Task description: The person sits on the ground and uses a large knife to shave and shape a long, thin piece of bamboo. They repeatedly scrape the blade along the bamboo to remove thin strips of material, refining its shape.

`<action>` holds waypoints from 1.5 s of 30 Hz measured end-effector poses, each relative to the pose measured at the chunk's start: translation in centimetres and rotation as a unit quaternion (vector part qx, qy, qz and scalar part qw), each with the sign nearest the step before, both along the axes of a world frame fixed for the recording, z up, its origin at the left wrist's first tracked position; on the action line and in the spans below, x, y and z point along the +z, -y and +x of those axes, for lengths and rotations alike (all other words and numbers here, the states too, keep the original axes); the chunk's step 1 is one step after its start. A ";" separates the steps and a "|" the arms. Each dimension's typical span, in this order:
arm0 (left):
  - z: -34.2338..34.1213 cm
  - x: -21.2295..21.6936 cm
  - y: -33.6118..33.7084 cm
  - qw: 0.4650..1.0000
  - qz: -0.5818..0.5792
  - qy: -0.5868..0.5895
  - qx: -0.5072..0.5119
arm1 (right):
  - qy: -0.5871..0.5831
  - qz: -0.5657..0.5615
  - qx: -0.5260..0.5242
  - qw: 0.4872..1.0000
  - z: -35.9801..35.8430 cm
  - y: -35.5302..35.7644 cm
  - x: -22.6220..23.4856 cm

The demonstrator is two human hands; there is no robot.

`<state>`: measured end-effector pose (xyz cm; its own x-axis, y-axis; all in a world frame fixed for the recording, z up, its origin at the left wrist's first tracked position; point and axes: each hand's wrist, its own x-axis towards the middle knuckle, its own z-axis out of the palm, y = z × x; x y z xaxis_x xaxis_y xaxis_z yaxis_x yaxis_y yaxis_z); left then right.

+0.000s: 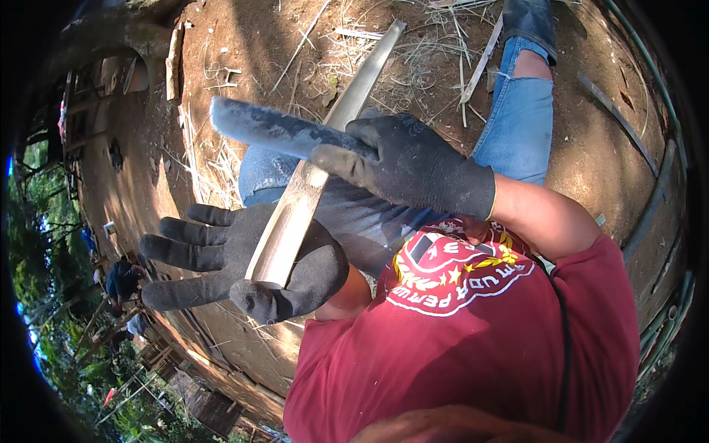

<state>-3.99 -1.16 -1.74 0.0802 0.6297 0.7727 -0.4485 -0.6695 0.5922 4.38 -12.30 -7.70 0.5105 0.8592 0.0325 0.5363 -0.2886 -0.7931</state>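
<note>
My left hand (221,251), in a black glove, is palm up with its fingers spread and stretched out. The near end of a split bamboo strip (284,229) rests across its palm beside the thumb, hollow side up. My right hand (413,166), also gloved in black, is closed round a large knife (273,131) with a broad, dark, worn blade. That blade crosses above the strip and points left; the handle is hidden in my fist. The strip runs on beneath the knife, slanting up and away over my jeans. Whether the blade touches it, I cannot tell.
My jeans-clad leg (521,111) with a dark boot stretches ahead at the right. Thin bamboo shavings (443,59) litter the brown dirt ground (251,44). Long poles (668,317) lie along the right edge. A person (124,280) is far off at the left.
</note>
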 end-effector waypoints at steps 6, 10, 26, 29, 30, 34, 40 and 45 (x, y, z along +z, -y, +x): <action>-1.0 -0.5 -1.6 0.999 0.031 -0.008 0.016 | -0.253 0.074 -0.007 0.965 0.3 0.3 2.5; 0.6 1.1 -3.0 0.990 -0.085 0.044 -0.105 | -0.607 0.135 -0.164 0.766 7.8 4.9 -7.1; 4.4 3.8 -5.4 0.957 -0.016 0.023 -0.289 | -0.227 0.106 -0.209 0.945 4.2 2.2 -3.2; 4.1 3.5 -3.4 0.930 -0.086 0.063 -0.352 | -0.106 0.177 -0.111 0.972 1.8 0.8 -0.9; 3.2 3.5 -4.5 0.900 -0.034 0.011 -0.435 | -0.099 0.153 -0.070 0.981 1.1 1.2 1.4; 2.1 2.8 -2.7 0.925 -0.006 -0.011 -0.380 | -0.006 0.117 -0.046 0.992 0.5 1.4 2.3; 1.3 2.7 -2.1 0.934 -0.039 -0.004 -0.354 | 0.023 0.083 -0.130 0.988 1.5 1.3 -1.7; 1.7 2.4 -2.5 0.946 -0.043 0.024 -0.320 | -0.020 0.015 -0.166 0.986 4.7 1.2 -5.7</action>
<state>-2.28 1.31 0.62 0.4324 0.5242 0.7337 -0.7739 -0.2018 0.6003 9.04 -13.49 -13.41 0.7643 0.6442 0.0298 0.3854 -0.4192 -0.8220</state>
